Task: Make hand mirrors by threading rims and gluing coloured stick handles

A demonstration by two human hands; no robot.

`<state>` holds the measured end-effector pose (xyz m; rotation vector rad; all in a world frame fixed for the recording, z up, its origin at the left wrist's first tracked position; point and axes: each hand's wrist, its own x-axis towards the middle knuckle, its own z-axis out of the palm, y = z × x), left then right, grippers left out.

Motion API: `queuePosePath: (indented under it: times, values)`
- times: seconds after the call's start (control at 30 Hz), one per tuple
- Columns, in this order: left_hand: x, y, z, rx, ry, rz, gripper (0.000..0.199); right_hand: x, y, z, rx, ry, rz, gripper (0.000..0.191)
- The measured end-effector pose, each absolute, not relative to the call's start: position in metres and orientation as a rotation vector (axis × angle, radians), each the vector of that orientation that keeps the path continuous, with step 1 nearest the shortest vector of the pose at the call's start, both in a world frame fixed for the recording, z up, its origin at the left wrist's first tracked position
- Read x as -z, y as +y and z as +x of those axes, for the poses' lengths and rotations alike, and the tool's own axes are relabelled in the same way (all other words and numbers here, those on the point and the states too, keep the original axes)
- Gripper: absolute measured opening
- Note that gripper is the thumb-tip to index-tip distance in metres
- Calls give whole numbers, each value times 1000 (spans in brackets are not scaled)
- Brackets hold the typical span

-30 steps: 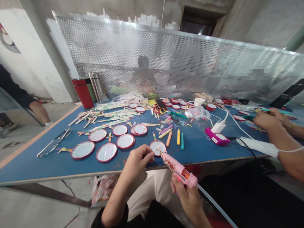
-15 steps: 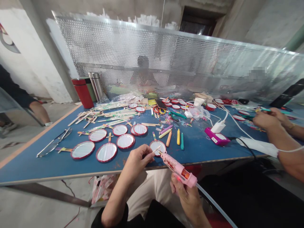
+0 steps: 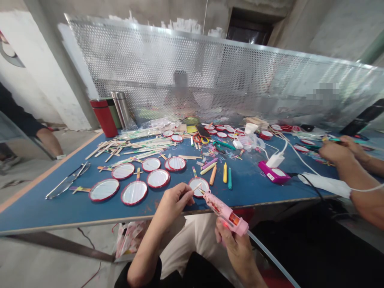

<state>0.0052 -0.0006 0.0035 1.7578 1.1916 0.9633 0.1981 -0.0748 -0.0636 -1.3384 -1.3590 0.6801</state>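
The right hand [image 3: 237,250] closes around a light, stiff pink hot glue gun [image 3: 223,212], best held by its body, its nozzle just beside a thin stick [image 3: 196,187] pinched by the left hand [image 3: 172,204] over a fragile-looking red-rimmed round disc [image 3: 204,185] lying on the blue worktable [image 3: 72,212].

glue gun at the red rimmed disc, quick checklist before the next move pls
Right hand on pink hot glue gun: ok, held in the fingers.
Nozzle at red-rimmed disc: ok, tip at the disc.
Left hand on thin stick: ok, pinched over the disc.
Glue on the disc: cannot tell, too small to see.
Translucent rod behind the gun: ok, clear of both hands.
Co-worker's hands: ok, apart, across the table.
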Motion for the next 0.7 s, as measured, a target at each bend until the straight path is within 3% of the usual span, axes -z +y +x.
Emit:
queuePosePath:
  times: [0.7]
  values:
    - [-3, -2, 6, -962, 1185, 1745, 20, 75, -74, 203, -774, -1407, -1294, 41]
